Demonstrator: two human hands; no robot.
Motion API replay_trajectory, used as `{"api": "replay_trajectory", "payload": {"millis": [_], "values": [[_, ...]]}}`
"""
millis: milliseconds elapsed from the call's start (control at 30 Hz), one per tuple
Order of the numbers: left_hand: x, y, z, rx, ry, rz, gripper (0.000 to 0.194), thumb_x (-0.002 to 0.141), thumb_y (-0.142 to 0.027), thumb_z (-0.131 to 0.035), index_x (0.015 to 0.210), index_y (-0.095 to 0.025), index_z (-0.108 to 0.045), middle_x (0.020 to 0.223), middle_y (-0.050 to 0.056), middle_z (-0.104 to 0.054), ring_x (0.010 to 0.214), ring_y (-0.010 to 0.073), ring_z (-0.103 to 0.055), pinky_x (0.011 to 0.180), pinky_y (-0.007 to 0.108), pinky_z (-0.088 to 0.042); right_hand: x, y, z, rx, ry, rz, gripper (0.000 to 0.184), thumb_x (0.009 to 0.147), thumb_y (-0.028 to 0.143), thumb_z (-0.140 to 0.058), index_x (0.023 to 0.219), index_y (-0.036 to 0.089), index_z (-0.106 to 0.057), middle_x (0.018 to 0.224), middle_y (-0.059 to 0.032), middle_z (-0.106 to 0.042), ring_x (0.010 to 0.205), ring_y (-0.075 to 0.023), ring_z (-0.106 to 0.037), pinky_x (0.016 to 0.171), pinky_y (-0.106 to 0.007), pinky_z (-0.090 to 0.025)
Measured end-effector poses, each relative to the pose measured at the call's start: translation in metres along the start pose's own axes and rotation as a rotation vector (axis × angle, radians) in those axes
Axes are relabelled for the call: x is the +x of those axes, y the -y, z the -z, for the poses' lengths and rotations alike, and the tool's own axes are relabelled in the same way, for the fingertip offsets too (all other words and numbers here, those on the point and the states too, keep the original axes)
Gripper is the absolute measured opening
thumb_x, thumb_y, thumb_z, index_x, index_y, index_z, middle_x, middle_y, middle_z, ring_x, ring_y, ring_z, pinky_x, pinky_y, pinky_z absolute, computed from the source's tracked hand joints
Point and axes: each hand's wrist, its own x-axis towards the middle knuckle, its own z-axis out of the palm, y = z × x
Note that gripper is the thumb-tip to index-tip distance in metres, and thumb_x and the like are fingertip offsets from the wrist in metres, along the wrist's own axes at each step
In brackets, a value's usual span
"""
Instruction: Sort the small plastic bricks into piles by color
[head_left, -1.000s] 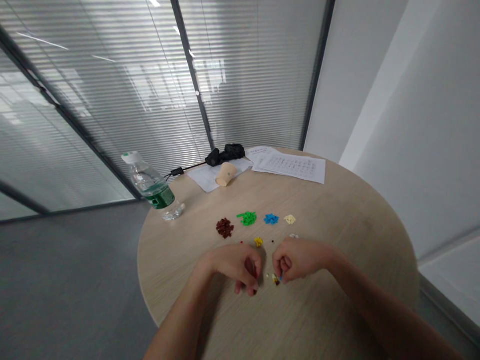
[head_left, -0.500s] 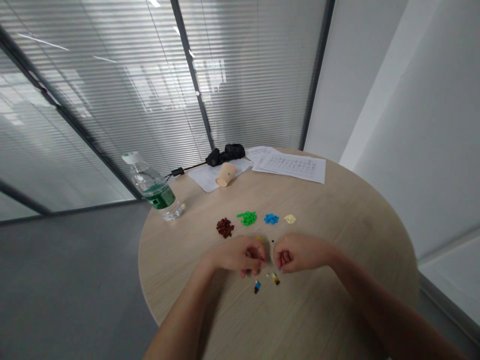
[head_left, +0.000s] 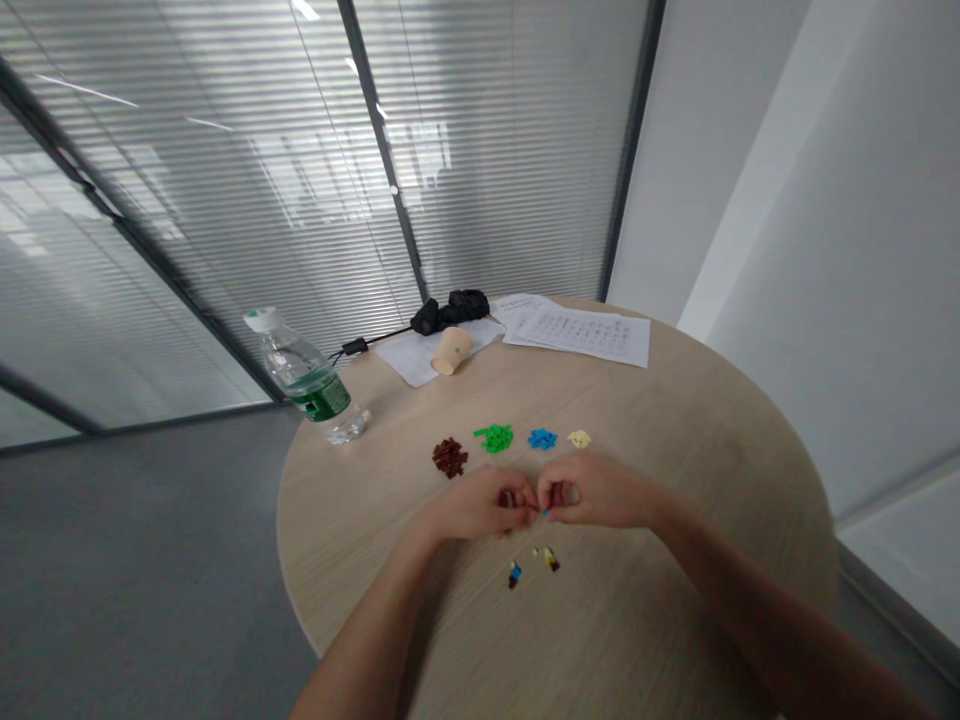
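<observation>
My right hand [head_left: 592, 490] pinches a tiny blue toy brick [head_left: 544, 512] between thumb and fingertips. Right beside it, fingertips nearly meeting, my left hand [head_left: 487, 503] is closed in a pinch; whatever it may hold is too small to make out. Nearer to me lie two little built pieces, one blue and dark brown [head_left: 514, 574], the other white, yellow and brown [head_left: 552, 560]. A loose cream bit [head_left: 535, 552] lies between them. Beyond the hands are piles of small bricks: dark brown [head_left: 450, 458], green [head_left: 495, 438], blue [head_left: 542, 439] and cream [head_left: 579, 439].
A water bottle [head_left: 319, 390] stands at the left edge of the round table [head_left: 720, 450]. Toward the back, a paper cup [head_left: 451, 351] lies on its side near a black bundle [head_left: 466, 304] with a cord. Printed sheets [head_left: 585, 333] lie at the back right.
My right hand has moved up and left, bringing the blue brick against the left hand's fingertips. The gap between the hands has closed. The left hand has shifted slightly.
</observation>
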Motion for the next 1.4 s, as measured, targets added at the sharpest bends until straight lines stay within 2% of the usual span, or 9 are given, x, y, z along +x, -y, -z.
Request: {"api": "replay_trajectory", "payload": {"millis": [133,333,867,1400], "values": [[0.0007,-0.0039,0.0017,0.113,-0.081,-0.080,0.013,0.079,-0.025,-0.056,0.072,-0.014,-0.057,0.062,-0.004,-0.050,0.056,0.0070,-0.043,0.052,0.018,-0.032,0.0001,0.0030,-0.0002,0.017,-0.013,-0.014,0.011,0.070,0.008,-0.060,0.075,0.017,-0.062,0.078,-0.0001,-0.065,0.072,-0.0123,-0.058,0.066,-0.022,-0.042],[0.0023,-0.0032,0.0013,0.134,-0.126,-0.090,0.013,0.077,-0.024,-0.058,0.069,-0.014,-0.056,0.062,-0.005,-0.049,0.059,0.0077,-0.043,0.054,0.019,-0.030,0.0000,0.0055,-0.0007,0.087,-0.025,-0.033,0.010,0.070,0.008,-0.059,0.075,0.017,-0.059,0.076,0.0001,-0.062,0.069,-0.0116,-0.056,0.063,-0.022,-0.043],[0.0021,-0.0012,0.0017,0.152,-0.111,-0.076,0.013,0.079,-0.021,-0.054,0.070,-0.014,-0.060,0.061,-0.003,-0.055,0.058,0.0084,-0.046,0.055,0.020,-0.031,0.0008,0.0069,-0.0003,0.034,-0.051,-0.021,0.012,0.070,0.005,-0.059,0.074,0.017,-0.058,0.074,0.0007,-0.061,0.069,-0.0114,-0.056,0.063,-0.021,-0.042],[0.0032,-0.0020,0.0015,0.145,-0.107,-0.069,0.013,0.078,-0.020,-0.052,0.068,-0.014,-0.058,0.061,-0.003,-0.055,0.057,0.0083,-0.045,0.054,0.019,-0.031,0.0019,0.0036,-0.0027,0.002,-0.093,0.006,0.011,0.070,0.007,-0.062,0.073,0.017,-0.059,0.072,0.0007,-0.061,0.067,-0.0114,-0.056,0.061,-0.021,-0.042]]}}
